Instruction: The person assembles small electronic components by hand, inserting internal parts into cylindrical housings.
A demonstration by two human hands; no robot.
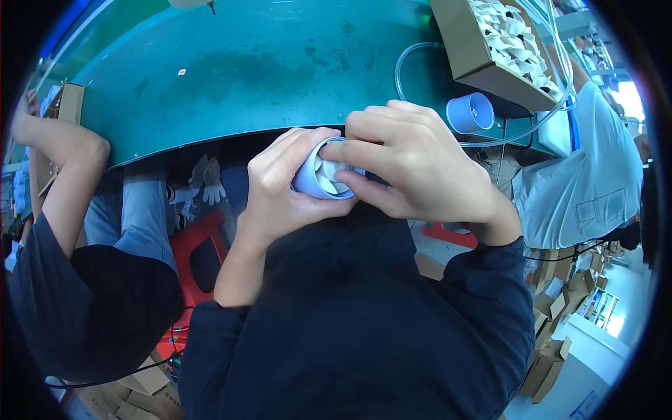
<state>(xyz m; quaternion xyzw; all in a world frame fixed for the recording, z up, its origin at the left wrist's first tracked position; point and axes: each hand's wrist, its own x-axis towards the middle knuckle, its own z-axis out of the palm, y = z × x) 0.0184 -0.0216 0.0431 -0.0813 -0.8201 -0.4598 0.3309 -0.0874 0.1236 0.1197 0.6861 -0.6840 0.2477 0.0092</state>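
My left hand [280,175] is wrapped round a short, pale lavender cylindrical housing [306,179], tilted so its round mouth faces up. Inside the mouth sits a white fan impeller [326,175] with curved blades. The thumb and forefinger of my right hand [420,157] reach into the mouth and pinch at the impeller; its middle is partly hidden by these fingers. Both hands are over my lap at the front edge of the green worktable [231,91]. A similar lavender cylinder [470,113] lies on its side on the table, right of my right hand.
A cardboard box [483,70] full of white bladed parts [511,42] stands at the back right. A clear hose [402,70] curls beside it. Co-workers sit on my left [77,168] and right [574,175]. A red stool [196,245] and cardboard boxes [553,364] are below.
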